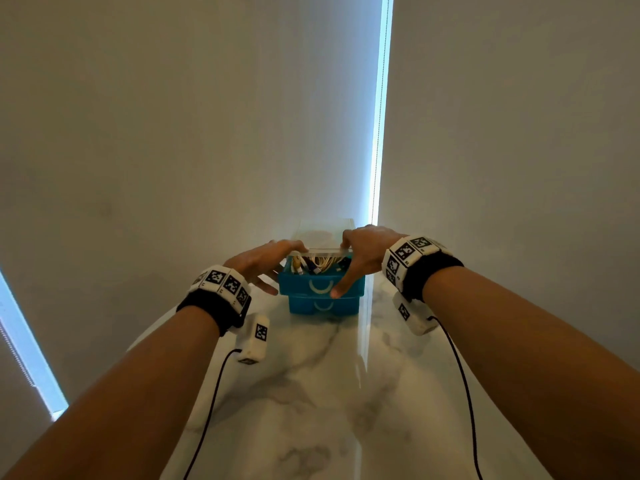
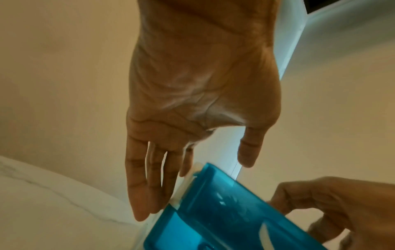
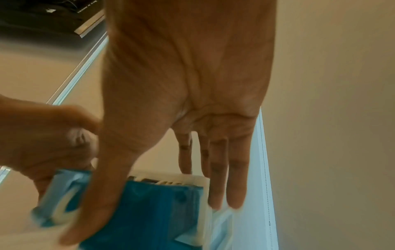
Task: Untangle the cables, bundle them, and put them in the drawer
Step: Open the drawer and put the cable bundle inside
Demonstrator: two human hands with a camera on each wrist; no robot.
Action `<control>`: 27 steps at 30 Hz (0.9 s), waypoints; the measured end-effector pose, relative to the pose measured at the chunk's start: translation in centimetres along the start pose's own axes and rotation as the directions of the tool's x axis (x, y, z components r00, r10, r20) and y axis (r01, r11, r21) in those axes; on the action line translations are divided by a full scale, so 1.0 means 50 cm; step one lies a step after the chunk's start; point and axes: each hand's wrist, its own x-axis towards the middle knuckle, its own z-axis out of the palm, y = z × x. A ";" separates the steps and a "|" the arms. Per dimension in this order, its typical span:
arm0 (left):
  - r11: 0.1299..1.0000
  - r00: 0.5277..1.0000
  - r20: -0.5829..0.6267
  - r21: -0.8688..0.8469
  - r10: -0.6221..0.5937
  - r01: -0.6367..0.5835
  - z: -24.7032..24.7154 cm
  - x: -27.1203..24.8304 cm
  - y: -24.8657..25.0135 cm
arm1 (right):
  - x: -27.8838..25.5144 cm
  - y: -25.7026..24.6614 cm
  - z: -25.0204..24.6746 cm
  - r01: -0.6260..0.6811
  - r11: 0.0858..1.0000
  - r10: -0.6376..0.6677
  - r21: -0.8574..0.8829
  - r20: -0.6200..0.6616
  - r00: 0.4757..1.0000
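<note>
Both hands frame a small blue drawer unit that stands on a marble-patterned table against a pale wall. The left hand lies along the unit's left side with its fingers straight and slightly spread, resting against the clear frame edge there, while its thumb reaches up over the top corner; it grips nothing. The right hand spans the unit's right side: its straight fingers lie down along the right wall, and its thumb stretches forward and down across the blue front of the top drawer, the tip touching beside the pale curved handle. This hand too stays flat and uncurled, pressing rather than clutching. Between the two hands the top drawer stands partly pulled out under a clear lid, and the cables, yellowish and white coils with dark plugs, lie inside it, just under the fingertips of both hands. Below the right thumb sits a second, closed drawer. Each wrist wears a black band with black-and-white marker blocks, and a thin dark wire trails back along the table under each forearm.
</note>
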 end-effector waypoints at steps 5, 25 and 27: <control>0.993 0.999 0.053 0.116 0.001 -0.007 -0.005 0.018 -0.020 | 0.026 -0.013 0.030 -0.065 0.996 0.046 -0.060 -0.268 0.962; 0.698 0.712 -0.356 0.667 0.605 -0.259 0.069 0.106 -0.026 | -0.004 -0.057 0.143 -0.021 0.993 0.027 0.118 -0.052 0.998; 0.700 0.721 -0.350 0.666 0.598 -0.257 0.066 0.109 -0.025 | 0.038 -0.065 0.191 -0.066 0.990 0.047 0.125 0.149 0.988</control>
